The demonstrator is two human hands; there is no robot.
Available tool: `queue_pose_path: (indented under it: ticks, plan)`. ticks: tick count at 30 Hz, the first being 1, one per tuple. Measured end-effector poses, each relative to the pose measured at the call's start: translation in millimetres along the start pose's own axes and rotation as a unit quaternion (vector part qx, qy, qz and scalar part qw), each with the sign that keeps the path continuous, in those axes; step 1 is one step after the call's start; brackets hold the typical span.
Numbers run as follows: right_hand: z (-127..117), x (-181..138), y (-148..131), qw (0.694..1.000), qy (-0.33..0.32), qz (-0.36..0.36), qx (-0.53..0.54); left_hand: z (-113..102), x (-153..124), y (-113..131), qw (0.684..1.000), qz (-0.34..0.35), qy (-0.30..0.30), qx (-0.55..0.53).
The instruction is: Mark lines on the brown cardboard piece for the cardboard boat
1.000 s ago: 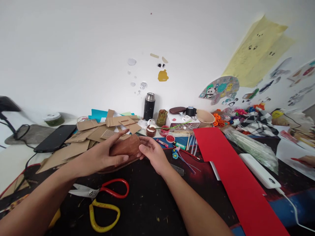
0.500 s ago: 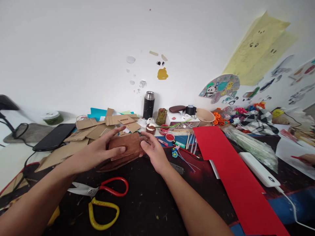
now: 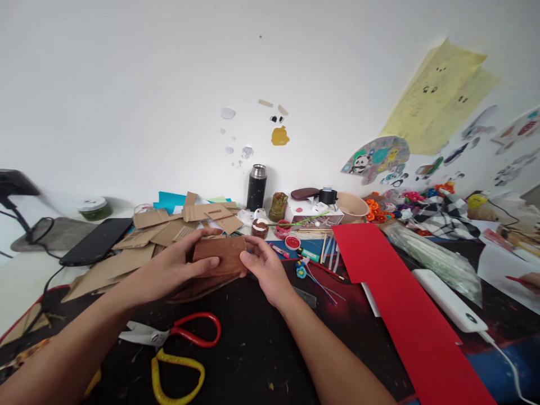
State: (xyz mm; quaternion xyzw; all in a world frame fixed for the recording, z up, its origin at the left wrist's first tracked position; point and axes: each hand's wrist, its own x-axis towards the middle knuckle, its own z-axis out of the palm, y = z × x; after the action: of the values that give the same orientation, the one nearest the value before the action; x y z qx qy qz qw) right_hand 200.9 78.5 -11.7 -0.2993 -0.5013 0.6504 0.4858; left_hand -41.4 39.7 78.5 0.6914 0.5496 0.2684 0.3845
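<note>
Between my two hands is a small brown box-like piece (image 3: 221, 252), its surface looking painted. My left hand (image 3: 177, 267) grips its left end, thumb along the near side and fingers over the far edge. At the right end, my right hand (image 3: 265, 267) is closed on it with the thumb on the near corner. A flat, darker brown piece (image 3: 202, 288) shows just underneath; whether it is joined to the box cannot be made out. Nearer to me lie open scissors (image 3: 156, 337) with one red and one yellow handle.
Cardboard scraps (image 3: 113, 267) are piled at the left behind my hands. Paint pots, a black flask (image 3: 257, 188) and a white box (image 3: 314, 214) stand along the wall. Red card (image 3: 392, 292) and a white power strip (image 3: 449, 301) lie right. Another person's hand (image 3: 532, 279) holds something red.
My right thumb and fingers have closed onto the right end of the brown piece. The piece has turned slightly between my hands. The whole view has shifted a little downward.
</note>
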Motion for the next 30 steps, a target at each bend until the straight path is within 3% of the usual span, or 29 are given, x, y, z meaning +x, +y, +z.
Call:
queue_pose_path:
  ticks: [9, 30]
  plan:
    - [1, -3, -6, 1.0, -0.019, -0.011, -0.012, 0, 0, 1, 1.0, 0.012, -0.009, 0.006]
    - [0, -2, -1, 0.999, 0.002, -0.001, -0.036, 8, 2, -9, 0.999, 0.006, -0.007, -0.039]
